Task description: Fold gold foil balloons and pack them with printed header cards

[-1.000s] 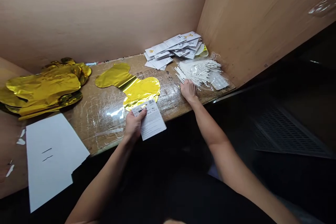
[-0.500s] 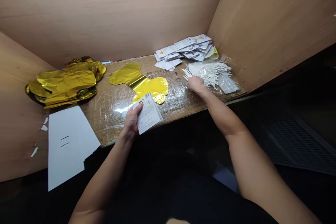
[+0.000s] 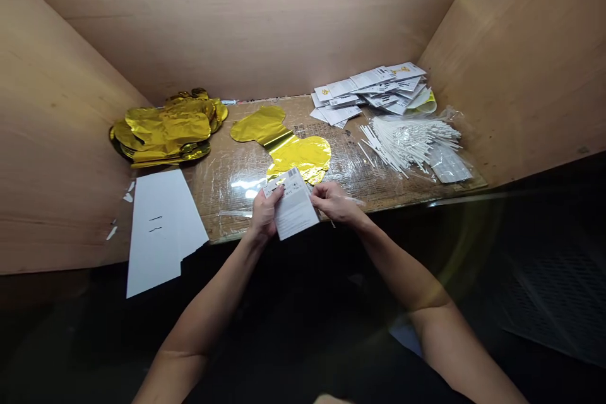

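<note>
Holding card (image 3: 296, 213) | left hand (image 3: 265, 211): thumb-over | right hand (image 3: 336, 204): pinched at edge

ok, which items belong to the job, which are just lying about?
Likely in the job:
printed card in left hand, right hand at its edge
gold foil shape, gold foil pile
white sticks
heaped cards

Likely just lying about:
white scraps, left
white sheets (unsure)
dark grid, lower right

Single foil (image 3: 296, 151): on the table (image 3: 349, 170).
Foil pile (image 3: 168, 132): left of the single foil.
Paper sheets (image 3: 158, 237): left and before the single foil.
Card pile (image 3: 367, 85): right and behind the single foil.
Sticks (image 3: 409, 139): right of the single foil.
Held card (image 3: 296, 208): before the single foil, between left hand (image 3: 264, 213) and right hand (image 3: 337, 203).
</note>
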Action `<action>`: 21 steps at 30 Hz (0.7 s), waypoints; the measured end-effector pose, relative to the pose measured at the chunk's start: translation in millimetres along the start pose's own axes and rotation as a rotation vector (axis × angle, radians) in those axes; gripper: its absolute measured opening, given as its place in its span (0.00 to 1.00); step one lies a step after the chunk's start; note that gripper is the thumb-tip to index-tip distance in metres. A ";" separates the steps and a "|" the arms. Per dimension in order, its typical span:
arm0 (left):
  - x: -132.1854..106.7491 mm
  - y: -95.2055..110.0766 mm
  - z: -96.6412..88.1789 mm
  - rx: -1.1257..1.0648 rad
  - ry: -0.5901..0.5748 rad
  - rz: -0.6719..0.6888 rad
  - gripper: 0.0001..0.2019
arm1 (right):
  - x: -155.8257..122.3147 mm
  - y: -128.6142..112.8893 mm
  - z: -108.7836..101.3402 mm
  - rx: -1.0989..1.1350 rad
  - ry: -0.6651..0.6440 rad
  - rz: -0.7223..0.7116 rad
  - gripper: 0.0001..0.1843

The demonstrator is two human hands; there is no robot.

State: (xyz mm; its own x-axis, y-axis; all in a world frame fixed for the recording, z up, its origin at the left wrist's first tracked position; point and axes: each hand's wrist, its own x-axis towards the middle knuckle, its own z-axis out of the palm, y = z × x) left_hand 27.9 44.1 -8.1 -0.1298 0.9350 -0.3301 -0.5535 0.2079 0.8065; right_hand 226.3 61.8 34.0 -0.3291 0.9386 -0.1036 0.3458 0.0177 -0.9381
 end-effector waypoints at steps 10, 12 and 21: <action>22.0 55.3 -66.7 0.946 0.214 0.326 0.29 | -37.0 41.8 30.2 0.250 0.002 0.070 0.24; 38.4 90.9 -103.2 1.279 0.421 0.345 0.30 | -42.4 46.5 28.3 0.339 -0.018 0.107 0.24; 48.5 128.8 -152.8 1.452 0.332 0.239 0.15 | -44.4 37.8 35.7 0.508 -0.091 0.167 0.27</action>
State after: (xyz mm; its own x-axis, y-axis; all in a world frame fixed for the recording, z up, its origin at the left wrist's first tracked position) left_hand -175.4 72.4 4.8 -0.3815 0.9226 -0.0574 0.7524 0.3460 0.5605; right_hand 222.6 8.5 -8.6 -0.3882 0.8805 -0.2721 -0.0613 -0.3193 -0.9457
